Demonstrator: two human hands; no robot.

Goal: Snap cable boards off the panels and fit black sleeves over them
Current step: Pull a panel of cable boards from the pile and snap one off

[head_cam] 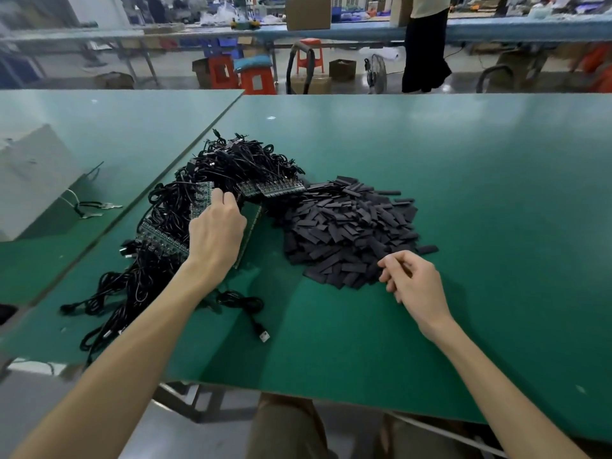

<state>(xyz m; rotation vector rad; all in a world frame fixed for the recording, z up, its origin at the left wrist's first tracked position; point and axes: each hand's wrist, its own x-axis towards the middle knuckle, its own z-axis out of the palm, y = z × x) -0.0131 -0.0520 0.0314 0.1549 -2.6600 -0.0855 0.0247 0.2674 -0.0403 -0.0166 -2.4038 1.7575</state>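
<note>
A: Reaching into the cable heap [212, 167] on the tabletop [480, 193] with the left grip [217, 233] — fingers curled over a panel [202, 202], though impossible to tell whether clamped on it.
B: And the right grip [410, 279]?
A: Loosely curled, holding nothing, just beside the sleeve pile [347, 226].
B: Handling?
A: Probably light, stiff, brittle at the score lines — best pinched by bare edges, away from solder joints. Soft, flat, slippery-looking sleeves.

cable-and-panel heap [231, 160] at 10 o'clock on surface [480, 193], sleeve pile [347, 233] just beside at its 3, box [33, 180] way out at 9
</note>
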